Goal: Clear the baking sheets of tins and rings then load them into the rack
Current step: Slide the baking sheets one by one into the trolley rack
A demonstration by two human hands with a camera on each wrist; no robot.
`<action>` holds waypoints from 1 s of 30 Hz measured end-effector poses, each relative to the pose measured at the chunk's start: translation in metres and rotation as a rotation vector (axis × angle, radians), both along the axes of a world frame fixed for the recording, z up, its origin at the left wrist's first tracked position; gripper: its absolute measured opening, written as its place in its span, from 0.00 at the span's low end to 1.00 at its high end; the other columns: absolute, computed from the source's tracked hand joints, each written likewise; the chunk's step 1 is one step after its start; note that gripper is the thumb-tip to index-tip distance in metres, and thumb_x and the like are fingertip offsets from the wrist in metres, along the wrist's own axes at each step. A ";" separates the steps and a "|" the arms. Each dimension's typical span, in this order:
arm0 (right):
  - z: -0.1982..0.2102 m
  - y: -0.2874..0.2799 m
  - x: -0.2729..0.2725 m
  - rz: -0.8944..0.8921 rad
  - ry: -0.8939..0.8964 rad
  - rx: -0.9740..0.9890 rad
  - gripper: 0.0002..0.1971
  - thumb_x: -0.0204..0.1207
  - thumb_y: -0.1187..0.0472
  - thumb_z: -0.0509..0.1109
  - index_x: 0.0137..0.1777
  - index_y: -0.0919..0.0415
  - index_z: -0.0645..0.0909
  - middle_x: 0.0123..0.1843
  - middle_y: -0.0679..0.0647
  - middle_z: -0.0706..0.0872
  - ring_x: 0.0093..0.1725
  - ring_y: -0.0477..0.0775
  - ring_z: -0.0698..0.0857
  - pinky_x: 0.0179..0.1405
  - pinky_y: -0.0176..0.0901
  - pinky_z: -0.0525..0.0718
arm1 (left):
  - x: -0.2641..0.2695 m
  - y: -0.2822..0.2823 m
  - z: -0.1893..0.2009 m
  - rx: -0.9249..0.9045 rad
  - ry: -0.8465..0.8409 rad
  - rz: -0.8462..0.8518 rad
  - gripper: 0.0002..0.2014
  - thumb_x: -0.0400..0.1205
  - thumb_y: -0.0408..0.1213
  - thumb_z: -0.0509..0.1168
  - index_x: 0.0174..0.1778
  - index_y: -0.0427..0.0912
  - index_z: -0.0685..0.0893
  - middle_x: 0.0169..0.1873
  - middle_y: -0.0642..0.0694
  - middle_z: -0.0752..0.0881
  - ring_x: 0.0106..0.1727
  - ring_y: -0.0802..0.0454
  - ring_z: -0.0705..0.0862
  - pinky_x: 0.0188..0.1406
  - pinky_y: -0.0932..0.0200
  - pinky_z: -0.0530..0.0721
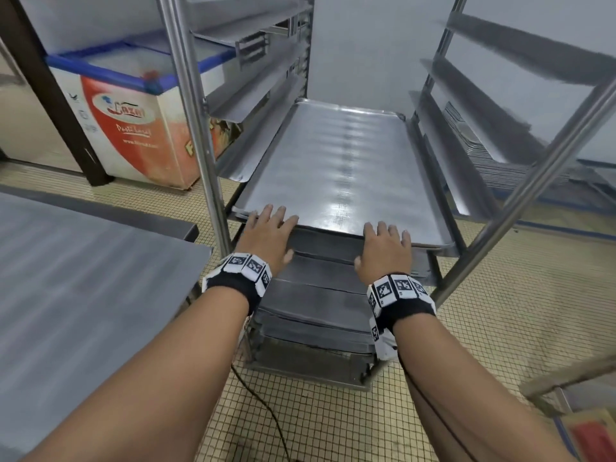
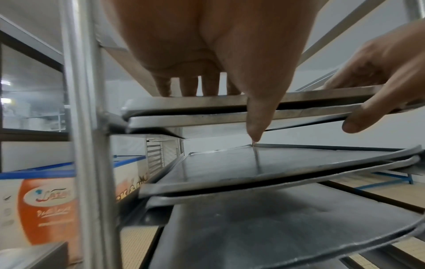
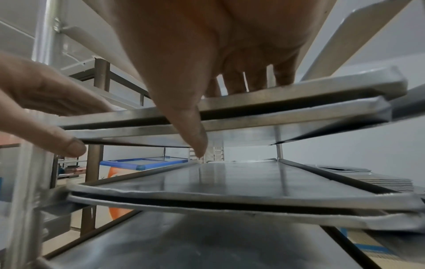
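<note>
An empty silver baking sheet (image 1: 343, 165) lies on the runners of the steel rack (image 1: 196, 128), nearly all the way in. It rests on a second sheet (image 2: 207, 119) at the same level. My left hand (image 1: 270, 228) lays straight fingers (image 2: 190, 87) over the sheet's near edge at the left, thumb hanging below. My right hand (image 1: 386, 245) does the same at the right, its fingers (image 3: 253, 81) flat on the rim (image 3: 299, 91). Neither hand curls round the sheet. More sheets (image 1: 316, 308) fill the lower runners (image 3: 230, 183).
A steel worktable (image 1: 83, 268) stands close at my left. Behind the rack's left post is a chest freezer (image 1: 133, 121) with red and white sides. A pile of trays (image 1: 520, 171) lies on the floor at the right. A black cable (image 1: 266, 411) trails over the tiled floor.
</note>
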State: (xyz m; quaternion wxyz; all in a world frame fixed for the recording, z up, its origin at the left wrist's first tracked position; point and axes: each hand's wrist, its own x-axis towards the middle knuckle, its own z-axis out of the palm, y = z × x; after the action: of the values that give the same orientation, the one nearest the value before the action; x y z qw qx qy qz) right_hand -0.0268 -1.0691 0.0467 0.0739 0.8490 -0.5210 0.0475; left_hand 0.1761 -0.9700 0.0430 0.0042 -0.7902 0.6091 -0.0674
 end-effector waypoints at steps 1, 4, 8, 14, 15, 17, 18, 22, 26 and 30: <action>0.000 0.009 0.001 0.010 -0.020 0.002 0.36 0.75 0.48 0.71 0.81 0.57 0.64 0.79 0.58 0.71 0.81 0.62 0.66 0.82 0.60 0.60 | 0.001 0.012 -0.001 -0.005 0.016 0.008 0.39 0.84 0.55 0.62 0.88 0.51 0.51 0.87 0.43 0.53 0.87 0.39 0.51 0.85 0.40 0.54; 0.004 0.040 0.009 0.044 -0.092 0.030 0.37 0.76 0.50 0.70 0.83 0.61 0.62 0.82 0.60 0.67 0.83 0.62 0.62 0.84 0.58 0.59 | 0.006 0.050 -0.006 0.013 0.068 0.064 0.36 0.86 0.55 0.59 0.88 0.51 0.52 0.88 0.43 0.49 0.88 0.40 0.50 0.86 0.41 0.55; 0.002 0.084 0.030 0.149 -0.167 0.073 0.34 0.80 0.50 0.67 0.83 0.60 0.63 0.85 0.60 0.63 0.85 0.61 0.58 0.85 0.56 0.58 | 0.022 0.102 -0.015 -0.033 0.213 0.202 0.31 0.85 0.54 0.59 0.84 0.49 0.65 0.82 0.44 0.68 0.83 0.40 0.63 0.80 0.39 0.67; -0.014 0.126 0.090 0.402 -0.184 0.213 0.26 0.85 0.49 0.62 0.79 0.61 0.70 0.82 0.57 0.70 0.82 0.59 0.65 0.81 0.51 0.64 | 0.065 0.172 -0.053 0.023 0.431 0.528 0.31 0.85 0.54 0.59 0.84 0.48 0.65 0.80 0.44 0.71 0.82 0.39 0.65 0.77 0.36 0.70; -0.019 0.129 0.104 0.438 -0.187 0.251 0.24 0.85 0.49 0.62 0.77 0.60 0.72 0.79 0.56 0.73 0.80 0.58 0.67 0.77 0.52 0.70 | 0.073 0.184 -0.060 0.024 0.451 0.591 0.31 0.85 0.54 0.59 0.84 0.49 0.65 0.80 0.44 0.70 0.82 0.39 0.65 0.77 0.36 0.70; -0.028 0.134 0.134 0.505 -0.192 0.324 0.19 0.84 0.49 0.63 0.71 0.57 0.77 0.73 0.54 0.78 0.75 0.57 0.72 0.68 0.54 0.79 | 0.084 0.206 -0.075 0.040 0.500 0.731 0.30 0.85 0.52 0.59 0.84 0.50 0.64 0.81 0.44 0.68 0.83 0.40 0.62 0.78 0.34 0.67; -0.032 0.137 0.149 0.538 -0.176 0.356 0.19 0.83 0.49 0.63 0.70 0.56 0.77 0.72 0.53 0.79 0.74 0.57 0.73 0.66 0.55 0.81 | 0.088 0.217 -0.082 0.051 0.523 0.805 0.29 0.86 0.51 0.58 0.84 0.51 0.64 0.82 0.44 0.66 0.84 0.40 0.60 0.79 0.32 0.65; -0.048 0.144 0.197 0.665 -0.058 0.419 0.21 0.84 0.49 0.63 0.72 0.58 0.76 0.68 0.57 0.82 0.69 0.59 0.79 0.63 0.55 0.83 | 0.093 0.257 -0.121 0.090 0.650 1.116 0.30 0.88 0.53 0.53 0.87 0.58 0.53 0.88 0.44 0.48 0.87 0.37 0.45 0.82 0.28 0.54; -0.069 0.142 0.234 0.757 0.027 0.464 0.21 0.82 0.48 0.65 0.70 0.57 0.78 0.68 0.56 0.83 0.66 0.59 0.83 0.63 0.54 0.84 | 0.080 0.286 -0.159 0.034 0.735 1.228 0.38 0.86 0.62 0.53 0.86 0.63 0.39 0.86 0.49 0.31 0.86 0.38 0.32 0.82 0.28 0.41; -0.091 0.140 0.262 0.827 0.043 0.522 0.24 0.80 0.51 0.70 0.72 0.63 0.79 0.70 0.57 0.82 0.69 0.59 0.81 0.70 0.50 0.81 | 0.080 0.304 -0.166 0.057 0.730 1.224 0.40 0.85 0.63 0.53 0.85 0.64 0.33 0.84 0.51 0.26 0.85 0.41 0.28 0.82 0.30 0.36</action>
State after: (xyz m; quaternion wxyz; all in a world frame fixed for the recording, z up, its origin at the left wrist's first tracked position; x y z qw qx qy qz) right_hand 0.2353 -0.9287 -0.0446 -0.1559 0.9757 -0.1330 -0.0770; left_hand 0.2566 -0.6663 -0.1231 -0.1422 -0.9621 0.0201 0.2317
